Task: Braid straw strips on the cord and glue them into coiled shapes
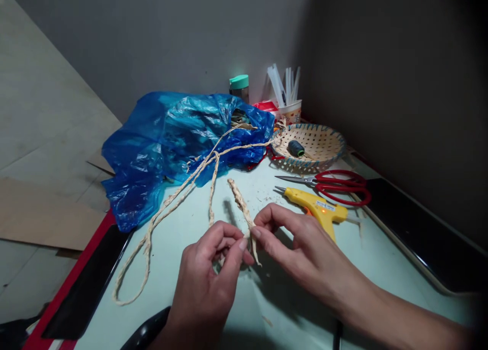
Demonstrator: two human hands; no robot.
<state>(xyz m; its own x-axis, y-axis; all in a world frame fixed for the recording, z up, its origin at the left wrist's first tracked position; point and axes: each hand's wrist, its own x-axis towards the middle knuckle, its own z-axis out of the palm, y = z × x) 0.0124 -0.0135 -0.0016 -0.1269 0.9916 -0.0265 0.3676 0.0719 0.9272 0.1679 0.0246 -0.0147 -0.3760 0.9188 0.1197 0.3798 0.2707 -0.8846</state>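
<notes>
A short twisted piece of pale fibre cord (pixel 241 201) stands tilted between my hands, its upper end free and a thin tail hanging below. My right hand (pixel 301 243) pinches it from the right, thumb against forefinger. From the left, my left hand (pixel 213 268) pinches at the same spot, where a strand of the fibre meets the cord. A long twisted cord (pixel 162 217) runs from the blue bag, loops on the table at the left, and one length passes down behind my left hand. Whether that length joins the held piece is hidden by my fingers.
A blue plastic bag (pixel 179 131) lies at the back left. To the right are a woven basket (pixel 324 141) with a dark thread spool (pixel 296 148), red-handled scissors (pixel 339 179), a yellow glue gun (pixel 314 202) and a black flat panel (pixel 423 233). Behind stands a cup (pixel 292 112) of glue sticks.
</notes>
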